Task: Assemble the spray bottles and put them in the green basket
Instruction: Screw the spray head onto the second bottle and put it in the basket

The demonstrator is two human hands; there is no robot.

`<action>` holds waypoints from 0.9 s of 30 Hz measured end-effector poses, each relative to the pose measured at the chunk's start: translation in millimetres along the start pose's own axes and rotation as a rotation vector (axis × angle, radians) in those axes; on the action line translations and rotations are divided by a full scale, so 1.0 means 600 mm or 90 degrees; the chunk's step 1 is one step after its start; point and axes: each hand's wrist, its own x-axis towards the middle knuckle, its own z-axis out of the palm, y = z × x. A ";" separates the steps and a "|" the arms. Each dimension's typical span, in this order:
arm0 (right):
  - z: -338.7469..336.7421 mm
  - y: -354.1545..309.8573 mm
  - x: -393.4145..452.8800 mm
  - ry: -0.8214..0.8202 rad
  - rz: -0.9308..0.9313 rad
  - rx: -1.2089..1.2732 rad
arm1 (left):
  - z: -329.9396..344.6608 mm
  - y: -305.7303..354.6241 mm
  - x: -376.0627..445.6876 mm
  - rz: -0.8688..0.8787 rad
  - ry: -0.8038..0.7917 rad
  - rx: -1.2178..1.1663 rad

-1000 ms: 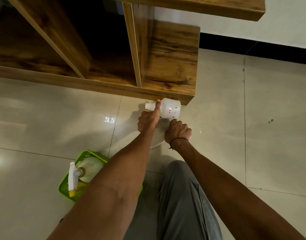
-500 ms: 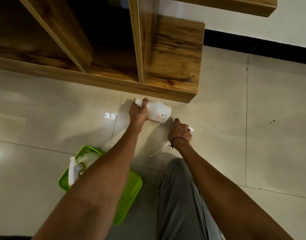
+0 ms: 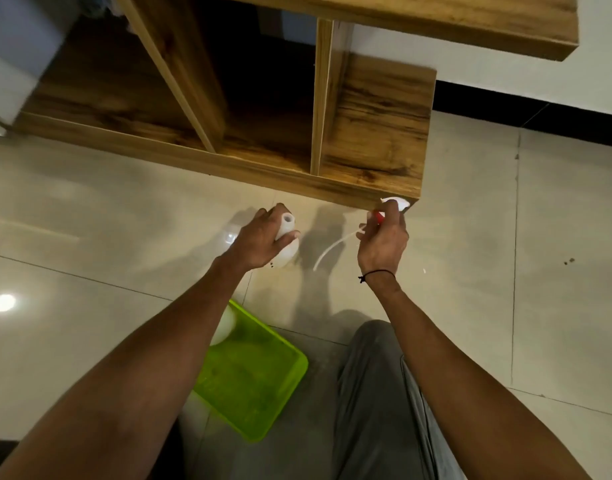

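My left hand (image 3: 261,239) grips a white bottle body (image 3: 286,249) upright above the tiled floor, its open neck pointing up. To the right, my right hand (image 3: 384,242) holds a white spray head (image 3: 394,204) with a red part, and its thin white dip tube (image 3: 332,249) curves down and left towards the bottle. Bottle and spray head are apart. The green basket (image 3: 263,379) lies on the floor below my left forearm, which hides most of a white bottle (image 3: 225,327) lying in it.
A low wooden shelf unit (image 3: 377,140) with open compartments stands just beyond my hands, its front edge close to the spray head. Pale glossy floor tiles (image 3: 539,271) spread to the right. My grey-trousered leg (image 3: 373,410) lies beside the basket.
My left hand has lifted the bottle off the floor and turned it upright. My right hand has picked up the spray head with its tube and raised it.
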 end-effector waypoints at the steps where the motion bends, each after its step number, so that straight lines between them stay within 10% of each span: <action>1: -0.003 -0.013 0.003 0.011 -0.006 0.040 | 0.002 0.003 -0.005 0.017 -0.003 0.011; 10: -0.027 -0.084 0.008 0.154 -0.157 0.116 | 0.013 0.008 -0.022 0.030 0.011 0.031; 27: -0.004 -0.103 -0.018 0.105 -0.282 0.139 | 0.029 0.022 -0.006 0.011 0.015 0.085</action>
